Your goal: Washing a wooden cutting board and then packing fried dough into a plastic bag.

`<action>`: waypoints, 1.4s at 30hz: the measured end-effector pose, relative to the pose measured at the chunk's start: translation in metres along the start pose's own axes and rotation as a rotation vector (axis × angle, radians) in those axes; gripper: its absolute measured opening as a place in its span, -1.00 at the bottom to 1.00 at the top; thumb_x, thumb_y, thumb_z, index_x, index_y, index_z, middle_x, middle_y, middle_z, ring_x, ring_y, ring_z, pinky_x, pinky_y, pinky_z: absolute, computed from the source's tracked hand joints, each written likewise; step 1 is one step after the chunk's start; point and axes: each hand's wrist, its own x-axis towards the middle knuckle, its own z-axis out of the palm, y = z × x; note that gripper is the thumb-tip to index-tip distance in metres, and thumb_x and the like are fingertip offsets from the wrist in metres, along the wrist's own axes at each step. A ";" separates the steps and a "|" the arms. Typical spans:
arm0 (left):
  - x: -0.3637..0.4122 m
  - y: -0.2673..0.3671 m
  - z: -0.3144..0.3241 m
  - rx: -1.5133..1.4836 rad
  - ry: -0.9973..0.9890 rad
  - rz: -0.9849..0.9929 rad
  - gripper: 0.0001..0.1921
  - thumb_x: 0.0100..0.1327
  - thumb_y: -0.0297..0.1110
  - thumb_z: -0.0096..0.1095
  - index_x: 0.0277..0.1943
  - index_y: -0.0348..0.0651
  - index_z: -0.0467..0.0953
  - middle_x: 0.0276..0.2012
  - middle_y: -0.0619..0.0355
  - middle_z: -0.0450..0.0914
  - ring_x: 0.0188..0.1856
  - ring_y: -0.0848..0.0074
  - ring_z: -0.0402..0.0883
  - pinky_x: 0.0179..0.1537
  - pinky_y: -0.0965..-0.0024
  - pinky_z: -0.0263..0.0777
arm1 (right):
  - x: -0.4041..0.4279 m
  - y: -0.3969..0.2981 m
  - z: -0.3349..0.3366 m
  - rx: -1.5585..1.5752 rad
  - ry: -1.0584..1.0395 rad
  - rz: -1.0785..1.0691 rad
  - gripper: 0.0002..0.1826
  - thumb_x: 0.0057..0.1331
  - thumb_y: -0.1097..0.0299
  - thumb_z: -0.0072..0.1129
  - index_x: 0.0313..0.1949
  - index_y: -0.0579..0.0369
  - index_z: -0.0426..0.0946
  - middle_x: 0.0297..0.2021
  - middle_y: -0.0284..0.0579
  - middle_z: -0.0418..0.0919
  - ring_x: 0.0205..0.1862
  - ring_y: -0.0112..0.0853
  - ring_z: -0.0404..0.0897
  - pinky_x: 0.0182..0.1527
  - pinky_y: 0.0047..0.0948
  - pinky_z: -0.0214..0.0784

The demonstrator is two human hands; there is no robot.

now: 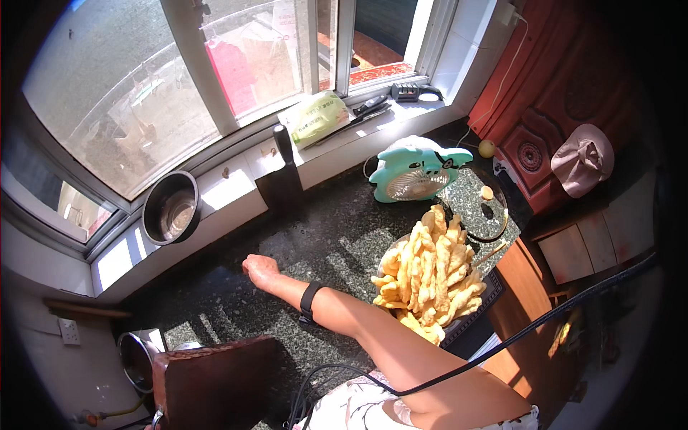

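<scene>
My right hand (262,272) reaches across the dark speckled stone countertop (301,242), its fingers curled; whether anything is under them is hidden. A dark band is around that forearm. Only a sliver of my left hand (148,427) shows at the bottom edge, beside the metal handle of a thick wooden cutting board (215,381). The board is raised on edge at the lower left; my left hand's grip is hidden. Right of my right arm, a plate holds a high pile of golden fried dough sticks (430,269).
A black pan (172,208) and knives (371,106) lie on the windowsill. A dark upright block (280,188) stands against it. A teal fan (419,172) and glass lid (486,209) are at the back right. A metal pot (137,360) stands lower left. A black cable (484,349) crosses my arm.
</scene>
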 end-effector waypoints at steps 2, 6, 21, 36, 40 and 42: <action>-0.001 0.003 -0.001 0.077 0.005 0.036 -0.82 0.14 -0.45 -0.01 -0.25 -0.38 0.47 -0.42 0.04 0.53 -0.40 0.45 0.47 -0.42 0.49 0.33 | -0.007 -0.019 0.002 0.002 -0.056 -0.079 -0.85 -0.03 0.40 -0.09 -0.52 -0.01 0.51 -0.39 -0.13 0.50 -0.27 -0.22 0.48 -0.26 -0.33 0.33; 0.007 -0.024 0.018 -0.185 0.101 -0.054 -0.74 0.10 -0.34 0.12 -0.27 -0.43 0.43 -0.44 0.22 0.43 -0.36 0.65 0.36 -0.29 0.64 0.21 | 0.003 -0.014 0.007 0.289 -0.070 -0.081 -0.84 0.01 0.46 -0.03 -0.40 0.03 0.51 -0.39 -0.10 0.50 -0.29 -0.23 0.48 -0.23 -0.38 0.31; 0.007 -0.031 0.020 -0.183 0.160 -0.093 -0.84 0.05 -0.44 0.16 -0.35 -0.36 0.42 -0.56 0.35 0.33 -0.56 0.81 0.18 -0.54 0.75 0.00 | 0.040 -0.009 0.060 -0.294 0.143 -0.424 -0.71 0.06 0.38 -0.01 -0.18 0.09 0.40 -0.04 -0.10 0.30 -0.01 -0.18 0.28 -0.07 -0.28 0.20; 0.006 -0.019 0.028 -0.321 0.185 -0.054 -0.94 -0.02 -0.58 0.18 -0.44 -0.36 0.47 -0.64 0.36 0.34 -0.58 0.80 0.21 -0.57 0.73 0.06 | 0.081 -0.099 -0.104 0.854 0.036 0.308 -0.67 0.13 0.23 -0.03 -0.34 0.34 0.32 -0.64 -0.09 0.43 -0.74 -0.47 0.41 -0.72 -0.50 0.36; 0.011 -0.004 0.022 -0.227 0.164 0.069 -0.89 -0.11 -0.64 0.17 -0.44 -0.41 0.47 -0.64 0.29 0.39 -0.59 0.77 0.25 -0.57 0.70 0.10 | 0.055 -0.114 -0.118 0.926 0.202 0.298 -0.77 0.10 0.36 -0.14 -0.44 0.35 0.30 -0.61 -0.09 0.39 -0.69 -0.45 0.41 -0.67 -0.41 0.41; 0.017 0.016 0.021 -0.174 0.110 0.115 -0.89 -0.09 -0.61 0.19 -0.42 -0.40 0.48 -0.63 0.23 0.43 -0.57 0.73 0.31 -0.53 0.68 0.17 | 0.029 -0.107 -0.137 0.916 0.285 0.242 -0.75 0.09 0.36 -0.14 -0.39 0.37 0.28 -0.56 -0.02 0.40 -0.70 -0.42 0.42 -0.69 -0.42 0.40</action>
